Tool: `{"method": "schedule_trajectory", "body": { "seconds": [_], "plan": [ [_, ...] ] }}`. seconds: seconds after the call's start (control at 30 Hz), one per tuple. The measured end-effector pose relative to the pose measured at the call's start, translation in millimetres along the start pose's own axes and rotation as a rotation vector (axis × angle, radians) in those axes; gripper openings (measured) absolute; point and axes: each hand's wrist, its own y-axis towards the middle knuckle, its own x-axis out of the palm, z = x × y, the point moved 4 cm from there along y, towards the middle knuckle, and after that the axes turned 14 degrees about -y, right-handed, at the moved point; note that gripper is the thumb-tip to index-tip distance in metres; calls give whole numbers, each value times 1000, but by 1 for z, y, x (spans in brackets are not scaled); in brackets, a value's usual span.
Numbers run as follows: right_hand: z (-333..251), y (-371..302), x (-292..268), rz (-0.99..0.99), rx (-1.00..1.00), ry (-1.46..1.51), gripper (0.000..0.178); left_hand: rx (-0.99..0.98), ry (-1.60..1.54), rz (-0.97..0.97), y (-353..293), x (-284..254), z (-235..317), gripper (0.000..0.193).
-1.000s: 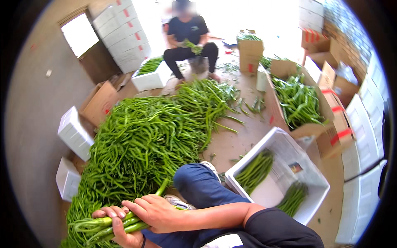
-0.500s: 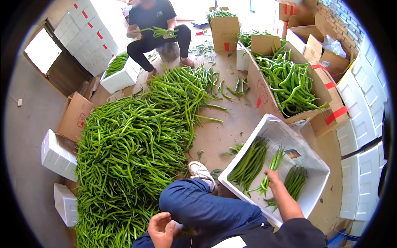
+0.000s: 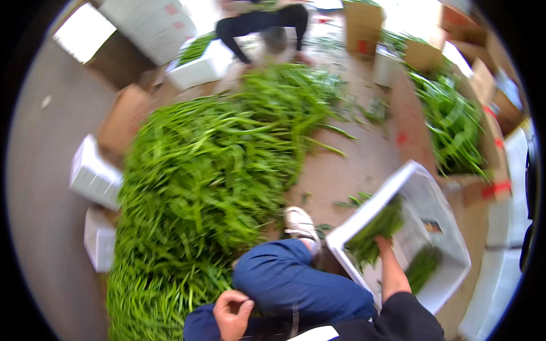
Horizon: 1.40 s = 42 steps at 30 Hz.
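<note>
My right hand (image 3: 385, 245) reaches into a white foam box (image 3: 335, 245) lined with newspaper. It is against the bunch of long green chili peppers (image 3: 367, 236) along the box's left side. Blur and the peppers hide its fingers, so its grip is unclear. A second bunch of chili peppers (image 3: 424, 266) lies at the box's right side. Over my bent knee, beside the big heap of green chili peppers (image 3: 205, 187), my left hand (image 3: 232, 315) is loosely curled. A gap shows between its thumb and fingers, with nothing visible in it.
At the back, a person (image 3: 261, 25) sits beyond the heap, beside a white box of peppers (image 3: 207, 65). A tall carton (image 3: 418, 128) full of peppers stands right of the heap. White boxes (image 3: 96, 170) line its left. My shoe (image 3: 301, 224) rests between heap and foam box.
My right hand has carried its chili peppers to the left-hand bunch, where they now blend in. The view has shifted and blurred. My left hand stays by my knee.
</note>
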Motion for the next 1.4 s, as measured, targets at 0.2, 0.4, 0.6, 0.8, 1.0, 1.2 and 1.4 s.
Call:
{"method": "schedule_trajectory", "body": {
  "seconds": [0.2, 0.4, 0.6, 0.8, 1.0, 1.2, 1.4],
  "plan": [
    [35, 33, 7, -415, 168, 162, 59, -87, -177, 34, -22, -16, -1, 24],
    [-48, -45, -60, -114, 86, -91, 96, 261, -149, 69, -87, -55, 67, 36],
    [-185, -84, -112, 347, -661, -197, 75, 1150, 556, 38, -184, -37, 230, 17],
    [-311, -301, -147, 415, -1294, -15, 66, 1753, 490, 557, -282, -73, 148, 13],
    [-322, -553, -142, 54, -1839, 287, 49, 393, 20, 865, -217, -171, -38, 24],
    [-208, -529, 108, -466, -2400, -1687, 38, -484, -184, 654, -197, -212, -278, 55],
    [-105, -494, 181, -1041, -1675, -1529, 48, -719, -232, 755, -206, -216, -259, 56]
  ]
}}
